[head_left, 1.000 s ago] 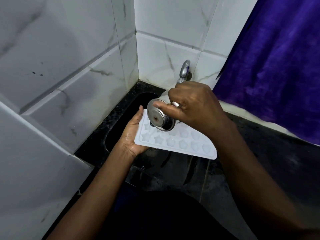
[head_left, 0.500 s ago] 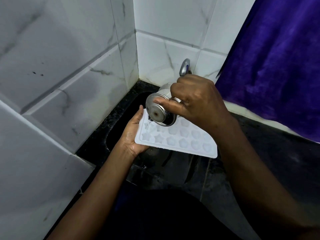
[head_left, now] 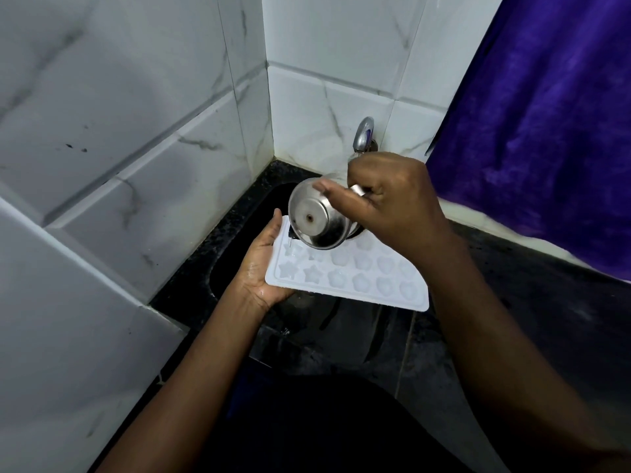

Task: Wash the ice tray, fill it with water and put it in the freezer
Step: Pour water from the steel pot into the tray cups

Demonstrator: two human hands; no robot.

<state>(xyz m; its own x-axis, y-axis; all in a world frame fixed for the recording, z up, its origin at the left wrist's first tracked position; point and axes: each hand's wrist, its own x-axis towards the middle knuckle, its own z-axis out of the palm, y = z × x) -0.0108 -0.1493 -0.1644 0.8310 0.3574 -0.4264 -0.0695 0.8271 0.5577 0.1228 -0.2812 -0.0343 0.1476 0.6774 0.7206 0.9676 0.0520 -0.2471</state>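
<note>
A white ice tray [head_left: 355, 278] with star- and heart-shaped cells is held level over the dark sink [head_left: 239, 240]. My left hand [head_left: 263, 264] grips its left end, thumb along the edge and fingers underneath. My right hand [head_left: 386, 203] grips a small steel cup [head_left: 314, 220], tipped over so that its base faces me. A thin stream of water runs from the cup's lip into the tray's far-left cells. The cup hides part of the tray's far row.
A chrome tap [head_left: 363, 136] sticks out of the white tiled wall [head_left: 307, 97] just behind my right hand. White marble-look tiles close in on the left. A purple cloth [head_left: 546, 131] hangs at the right above the black counter [head_left: 546, 319].
My right hand has tipped the steel cup further and shifted it slightly up and left; water now runs onto the tray. The tray and my left hand have barely moved.
</note>
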